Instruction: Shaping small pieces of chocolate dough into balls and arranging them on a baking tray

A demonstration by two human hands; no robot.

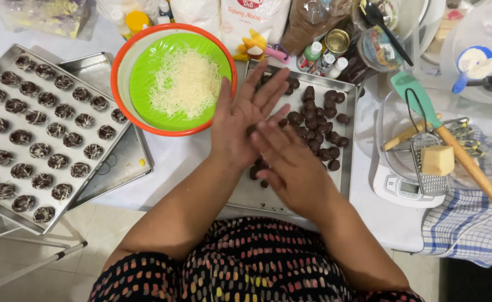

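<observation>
My left hand (240,120) lies flat and open, palm up, fingers spread toward the bowl (124,61). My right hand (293,168) lies across it, palm down, also flat, so the two palms press together. A bit of dark dough (251,130) shows between them at the edge of my right fingers; most of it is hidden, so I cannot tell its shape. Neither hand is clenched; the dough is only squeezed between the palms.

Both hands hover over the tray (246,193) in front of me, where a heap of dark balls (318,126) lies toward its far right side, with a few under my hands.

The bowl, orange outside and green inside, holds grated cheese (185,83) and sits just left of my left hand. Further left, another tray (17,215) carries rows of dark topped cookies (39,150). To my right a scale (402,187) bears a grater (427,165), a cheese block (437,160) and a green spatula (419,95), on a checked cloth (469,223).
</observation>
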